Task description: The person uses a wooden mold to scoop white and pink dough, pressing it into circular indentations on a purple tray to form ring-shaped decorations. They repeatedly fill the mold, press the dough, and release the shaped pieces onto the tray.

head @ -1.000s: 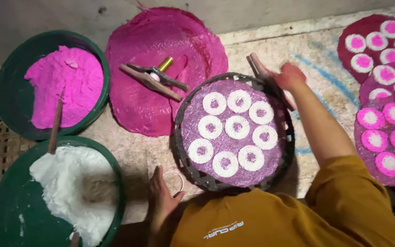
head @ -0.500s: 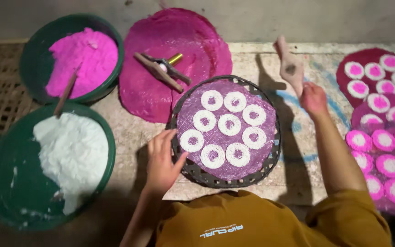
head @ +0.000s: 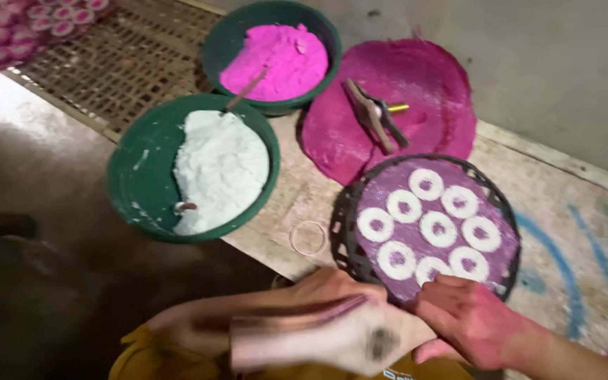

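Concrete floor [head: 564, 211] with faint blue marks, grey wall behind, woven mat [head: 128, 63] at 10 o'clock. We see the round black tray [head: 343, 239] at 4 o'clock from frame centre, lined purple, seven white rings [head: 438, 229] on it. Right hand [head: 473, 320], stained pink, sits at the tray's near rim, fingers curled together, tips touching the edge by the nearest ring. Left hand [head: 304, 317] is at 6 o'clock, blurred, behind a flat wooden mould [head: 318, 341] with a dark hole; we cannot tell its finger state. Rubber band [head: 309, 237] lies just left of the tray. Pink round mat [head: 423, 91] at 1 o'clock carries a wooden tool [head: 374, 116]. Green bowl of white powder [head: 142, 176] at 9 o'clock, green bowl of pink powder [head: 332, 32] at 12.
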